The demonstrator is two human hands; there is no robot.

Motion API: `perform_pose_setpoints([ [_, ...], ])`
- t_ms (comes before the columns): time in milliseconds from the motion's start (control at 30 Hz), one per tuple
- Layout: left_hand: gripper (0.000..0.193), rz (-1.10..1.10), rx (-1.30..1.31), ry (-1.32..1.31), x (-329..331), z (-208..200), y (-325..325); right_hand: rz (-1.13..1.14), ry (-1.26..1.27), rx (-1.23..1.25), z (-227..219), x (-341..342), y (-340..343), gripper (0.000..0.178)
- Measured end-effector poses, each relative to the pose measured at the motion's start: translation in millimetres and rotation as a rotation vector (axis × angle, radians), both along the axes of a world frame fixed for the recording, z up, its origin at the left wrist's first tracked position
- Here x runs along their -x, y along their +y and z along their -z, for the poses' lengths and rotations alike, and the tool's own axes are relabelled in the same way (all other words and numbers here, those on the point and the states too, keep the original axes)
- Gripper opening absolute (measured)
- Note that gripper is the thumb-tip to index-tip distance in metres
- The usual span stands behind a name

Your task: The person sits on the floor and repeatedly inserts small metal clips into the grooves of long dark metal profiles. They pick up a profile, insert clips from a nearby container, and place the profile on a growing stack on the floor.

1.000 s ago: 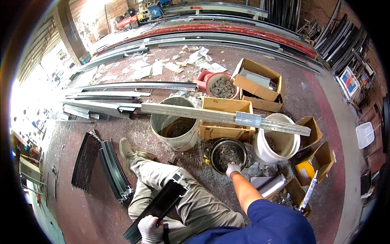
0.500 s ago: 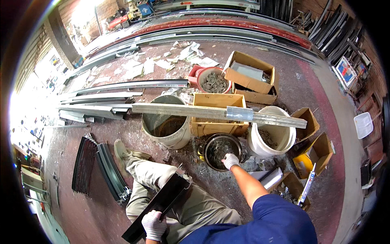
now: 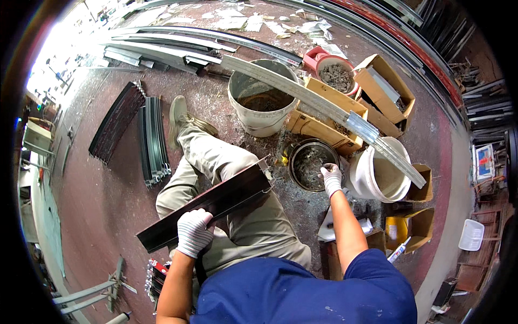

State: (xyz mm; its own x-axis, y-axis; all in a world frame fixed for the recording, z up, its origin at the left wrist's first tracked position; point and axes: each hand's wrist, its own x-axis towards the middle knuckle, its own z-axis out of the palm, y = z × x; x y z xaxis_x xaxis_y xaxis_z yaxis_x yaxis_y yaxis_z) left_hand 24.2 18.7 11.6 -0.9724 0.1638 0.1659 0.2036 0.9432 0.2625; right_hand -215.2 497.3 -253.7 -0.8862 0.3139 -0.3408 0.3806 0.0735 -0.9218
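Two gloved hands are seen: the left hand (image 3: 193, 233) is closed around a dark metal profile (image 3: 208, 204) laid across the lap, while the right hand (image 3: 330, 177) rests on a round metal pan (image 3: 312, 164) of small screws — fingers curled together. Nearby, a white bucket (image 3: 263, 102) holds brownish residue.

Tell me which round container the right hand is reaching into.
The dark metal pan of small hardware on the floor; the gloved right hand rests on its near rim. The two pale buckets and red-rimmed bowl sit untouched.
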Motion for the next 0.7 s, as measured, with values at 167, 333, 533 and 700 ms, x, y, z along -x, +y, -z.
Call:
perform_pose_setpoints([
  [167,0.022,-0.022,-0.008,0.004,-3.6,3.2,-1.6,-0.12,0.003,0.001,-18.1,-1.2,-1.6,0.037],
  [333,0.022,-0.028,-0.013,-0.027,-2.0,6.0,-3.2,-0.104,-0.1,0.075,-41.6,-8.2,0.2,0.02],
  [533,0.027,-0.054,-0.104,0.024,0.1,3.1,-2.0,-0.062,-0.122,0.304,-59.1,-19.6,-5.6,0.017],
  [700,0.027,-0.046,-0.125,0.012,4.6,-1.8,2.7,0.054,-0.097,0.516,-89.6,-34.0,-12.4,0.015],
])
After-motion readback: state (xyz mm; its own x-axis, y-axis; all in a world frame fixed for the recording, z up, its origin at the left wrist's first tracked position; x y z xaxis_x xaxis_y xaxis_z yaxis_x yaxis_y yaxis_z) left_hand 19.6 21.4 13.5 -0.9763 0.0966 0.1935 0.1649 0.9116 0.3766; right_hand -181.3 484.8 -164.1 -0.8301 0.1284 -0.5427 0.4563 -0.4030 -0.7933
